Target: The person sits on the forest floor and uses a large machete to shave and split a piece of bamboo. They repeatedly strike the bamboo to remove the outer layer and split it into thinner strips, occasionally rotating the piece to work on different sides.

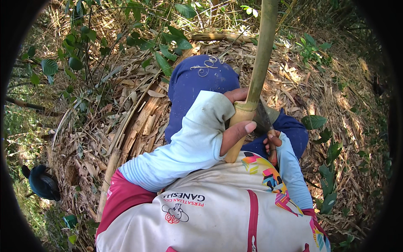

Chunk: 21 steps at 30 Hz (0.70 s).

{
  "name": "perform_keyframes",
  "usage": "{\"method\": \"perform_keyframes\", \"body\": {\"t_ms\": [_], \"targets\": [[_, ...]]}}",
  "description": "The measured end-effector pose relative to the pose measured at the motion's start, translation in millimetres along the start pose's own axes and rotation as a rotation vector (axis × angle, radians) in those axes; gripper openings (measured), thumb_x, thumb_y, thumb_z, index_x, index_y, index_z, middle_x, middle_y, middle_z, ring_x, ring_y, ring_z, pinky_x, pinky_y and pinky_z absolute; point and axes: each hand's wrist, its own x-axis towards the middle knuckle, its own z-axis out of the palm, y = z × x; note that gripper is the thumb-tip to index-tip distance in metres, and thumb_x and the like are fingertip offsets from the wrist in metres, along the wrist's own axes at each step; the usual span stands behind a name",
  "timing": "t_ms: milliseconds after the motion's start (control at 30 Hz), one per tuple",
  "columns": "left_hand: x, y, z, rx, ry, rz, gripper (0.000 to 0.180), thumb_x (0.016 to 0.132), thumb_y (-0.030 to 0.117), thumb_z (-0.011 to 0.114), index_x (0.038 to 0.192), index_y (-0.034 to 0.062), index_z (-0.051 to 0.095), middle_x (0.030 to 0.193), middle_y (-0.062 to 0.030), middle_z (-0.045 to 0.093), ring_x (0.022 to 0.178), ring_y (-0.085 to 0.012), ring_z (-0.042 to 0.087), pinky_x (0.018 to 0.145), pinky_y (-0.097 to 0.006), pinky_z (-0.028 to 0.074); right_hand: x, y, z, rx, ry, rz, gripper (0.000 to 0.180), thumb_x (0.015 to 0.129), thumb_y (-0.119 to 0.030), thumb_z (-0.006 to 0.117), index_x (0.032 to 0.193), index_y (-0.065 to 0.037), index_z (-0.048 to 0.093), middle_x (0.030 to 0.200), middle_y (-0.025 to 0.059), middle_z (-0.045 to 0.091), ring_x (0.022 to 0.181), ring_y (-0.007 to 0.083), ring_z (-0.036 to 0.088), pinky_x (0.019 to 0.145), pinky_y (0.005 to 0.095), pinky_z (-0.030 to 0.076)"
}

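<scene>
A long bamboo pole (262,54) rises from my lap, green above and shaved pale below a notched step. Its pale lower end reaches the front of my shirt. My left hand (235,132), in a light blue sleeve, wraps the pale part just under the step, thumb across the front. Behind the pole, on its right, a dark blade of a knife (264,117) slants up. My right hand (273,143) is closed around the knife's handle, close to my right thigh. The pole hides part of the blade.
A thin curled shaving (205,66) lies on my blue-trousered left knee (189,84). Dry leaves and split bamboo pieces (145,117) cover the ground. Leafy branches (163,52) hang ahead to the left. A dark rounded thing (43,182) sits at far left.
</scene>
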Motion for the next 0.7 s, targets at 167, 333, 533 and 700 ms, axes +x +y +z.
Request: {"method": "perform_keyframes", "body": {"t_ms": [167, 333, 533, 700], "targets": [[-2.1, 6.6, 3.8, -0.097, 0.063, -0.004, 0.051, 0.096, 0.021, 0.059, 0.137, -0.0027, 0.041, 0.125, -0.0117, 0.06, 0.106, -0.0128, 0.058, 0.095, -0.029, 0.045, 0.6, 1.4, -1.6, 0.008, -0.002, -0.005, 0.029, 0.087, -0.018, 0.067, 0.107, -0.003, 0.051, 0.077, 0.0107, 0.064, 0.058, 0.015, 0.059, 0.051, 0.0295, 0.051], [-2.4, 4.5, 4.6, -0.136, 0.085, -0.024, 0.052, 0.099, 0.032, 0.051, 0.137, -0.0032, 0.043, 0.122, -0.0122, 0.061, 0.103, -0.0137, 0.058, 0.095, -0.029, 0.044, 0.2, 1.5, -1.3, 0.004, 0.001, -0.004, 0.032, 0.087, -0.018, 0.067, 0.109, -0.002, 0.05, 0.077, 0.0109, 0.064, 0.058, 0.0151, 0.059, 0.051, 0.0296, 0.051], [-2.3, 1.5, 4.2, -0.114, 0.104, -0.041, 0.052, 0.1, 0.031, 0.047, 0.137, -0.0043, 0.042, 0.12, -0.0123, 0.06, 0.104, -0.0146, 0.057, 0.095, -0.029, 0.044, -2.4, -3.3, 2.1, -0.007, 0.007, 0.001, 0.033, 0.087, -0.018, 0.067, 0.11, -0.002, 0.05, 0.078, 0.0115, 0.063, 0.058, 0.0154, 0.058, 0.05, 0.0297, 0.051], [-1.8, -3.5, 10.1, -0.082, 0.099, 0.056, 0.048, 0.098, 0.019, 0.051, 0.138, -0.0054, 0.041, 0.121, -0.0122, 0.06, 0.103, -0.0132, 0.056, 0.094, -0.028, 0.044, -1.7, -0.6, 0.8, 0.005, 0.001, 0.0, 0.03, 0.087, -0.017, 0.066, 0.108, -0.003, 0.05, 0.077, 0.0111, 0.063, 0.058, 0.0156, 0.058, 0.05, 0.0299, 0.05]]}}
